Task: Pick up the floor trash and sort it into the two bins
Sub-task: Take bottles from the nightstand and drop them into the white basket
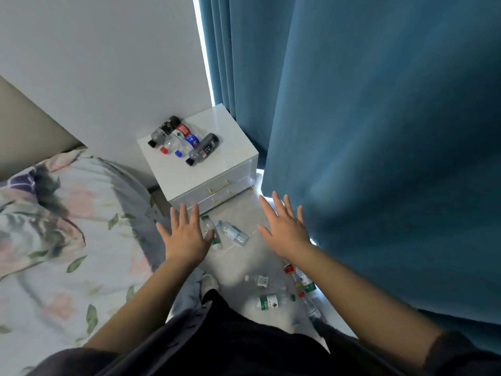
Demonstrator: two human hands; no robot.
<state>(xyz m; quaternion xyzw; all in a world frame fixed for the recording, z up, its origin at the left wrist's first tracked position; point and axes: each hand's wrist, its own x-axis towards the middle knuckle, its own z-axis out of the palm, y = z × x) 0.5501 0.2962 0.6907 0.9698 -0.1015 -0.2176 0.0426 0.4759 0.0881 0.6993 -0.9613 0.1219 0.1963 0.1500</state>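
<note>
Bottles lay on floor between hands; left hand, right hand both empty, fingers straight, spread apart. Left thumb overlapped one bottle; contact unclear.

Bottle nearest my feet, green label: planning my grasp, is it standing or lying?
Lying: the bottle rests on its side on the floor.

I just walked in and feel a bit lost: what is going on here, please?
A person stands between a bed and a blue curtain, with the left hand and the right hand stretched forward, open and holding nothing. On the floor, a pair of bottles lies ahead by the white nightstand, and a cluster of bottles lies near the feet. On top of the nightstand lie other bottles. No bin is in view.
</note>
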